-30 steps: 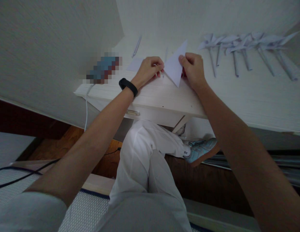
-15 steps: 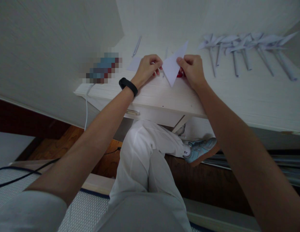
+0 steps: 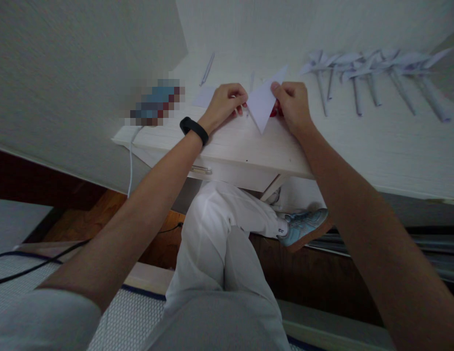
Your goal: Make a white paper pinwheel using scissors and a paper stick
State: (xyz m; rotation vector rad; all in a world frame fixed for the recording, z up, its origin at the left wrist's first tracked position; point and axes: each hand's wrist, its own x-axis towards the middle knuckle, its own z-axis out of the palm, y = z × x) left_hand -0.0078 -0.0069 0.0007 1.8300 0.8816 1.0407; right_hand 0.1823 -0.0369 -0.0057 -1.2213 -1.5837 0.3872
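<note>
A white folded sheet of paper (image 3: 262, 102), triangular in outline, is held up above the desk between both hands. My left hand (image 3: 229, 99) pinches its left corner between thumb and fingertips. On the other side, my right hand (image 3: 292, 101) grips the right edge, thumb on the front face and fingers hidden behind. Something red (image 3: 273, 112) shows beside the right fingers, mostly covered, so its kind is unclear. Behind the left hand lies a flat piece of white paper (image 3: 204, 96), partly hidden by that hand.
Several paper pinwheels (image 3: 369, 68) with rolled paper sticks lie along the back right of the white desk (image 3: 365, 151). A pen-like stick (image 3: 207, 69) rests at the back left. Nearby, a blurred-out object (image 3: 155, 103) has a white cable (image 3: 130, 168) hanging over the edge.
The paper and both hands have shifted very slightly to the right, and the paper's angle differs a little. Both hands keep their hold on it.
</note>
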